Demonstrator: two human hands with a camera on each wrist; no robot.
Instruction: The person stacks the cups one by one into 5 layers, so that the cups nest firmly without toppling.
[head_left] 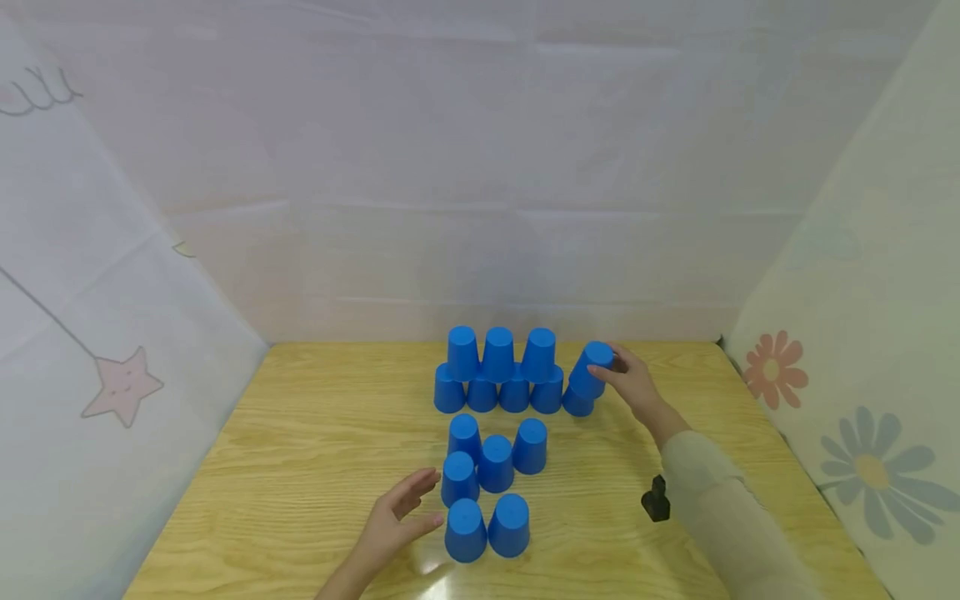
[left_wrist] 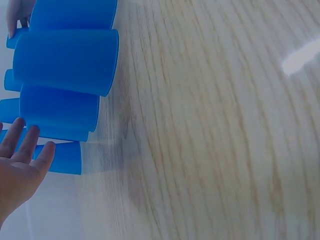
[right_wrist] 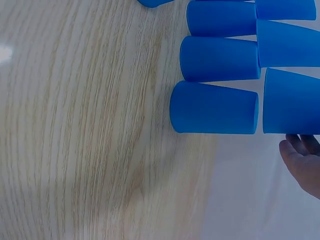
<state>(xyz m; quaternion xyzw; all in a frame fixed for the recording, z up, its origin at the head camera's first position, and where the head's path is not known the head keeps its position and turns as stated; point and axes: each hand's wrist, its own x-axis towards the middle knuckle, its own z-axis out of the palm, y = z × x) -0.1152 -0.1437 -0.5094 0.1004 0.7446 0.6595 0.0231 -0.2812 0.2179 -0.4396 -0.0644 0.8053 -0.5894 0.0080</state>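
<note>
At the right end of a row of upside-down blue cups (head_left: 482, 395), my right hand (head_left: 636, 387) grips a blue cup (head_left: 592, 367), thumb and fingers on its sides. That cup leans over the row's last cup (head_left: 578, 402); the right wrist view shows a narrow gap between the held cup (right_wrist: 292, 102) and the cup below (right_wrist: 215, 107). Three upside-down cups (head_left: 498, 354) form a second layer on the row's left part. My left hand (head_left: 393, 518) holds nothing, fingers spread loosely beside the nearer cups (head_left: 459, 479).
Several single upside-down cups stand in front of the row, two of them (head_left: 510, 525) nearest me. A small black object (head_left: 656, 502) lies by my right sleeve (head_left: 712, 492). Pale cloth (head_left: 495, 167) hangs behind the wooden table (head_left: 322, 433) and at both sides.
</note>
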